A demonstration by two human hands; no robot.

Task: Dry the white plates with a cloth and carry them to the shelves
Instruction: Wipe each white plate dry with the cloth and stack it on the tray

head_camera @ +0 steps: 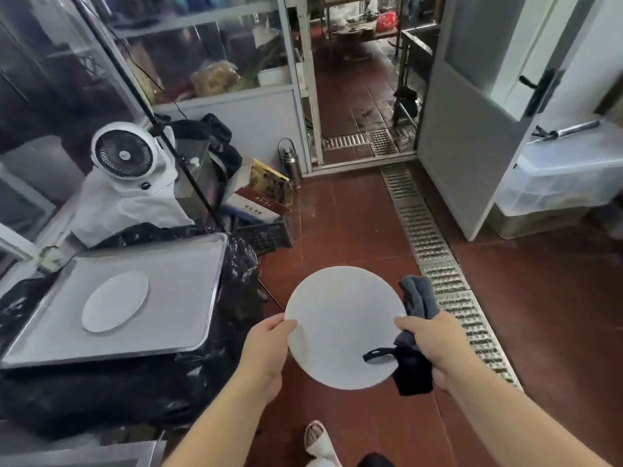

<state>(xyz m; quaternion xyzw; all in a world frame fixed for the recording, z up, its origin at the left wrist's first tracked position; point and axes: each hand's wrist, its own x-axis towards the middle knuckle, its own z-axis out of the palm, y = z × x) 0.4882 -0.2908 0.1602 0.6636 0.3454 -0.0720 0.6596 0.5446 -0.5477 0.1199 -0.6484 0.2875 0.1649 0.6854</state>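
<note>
Little can be read here. A white and dark red cardboard box (pixel 254 205), lying on the floor beside the black plastic crate (pixel 266 235), carries a row of small characters on its white side, but they are too blurred to make out. Nothing else in view carries text, a number or a brand mark that can be read.

A commercial kitchen's back room: floor drain grates (pixel 435 244), metal tray (pixel 188 264), red tiles (pixel 354 210).

White plate (pixel 340 326): smooth, matt ceramic look. Cloth (pixel 416 303): grey, soft, napped fabric. Tray (pixel 188 264): brushed metal, dull sheen. Floor (pixel 337 214): red-brown tile, slightly glossy. Drain grate (pixel 428 237): perforated metal.
</note>
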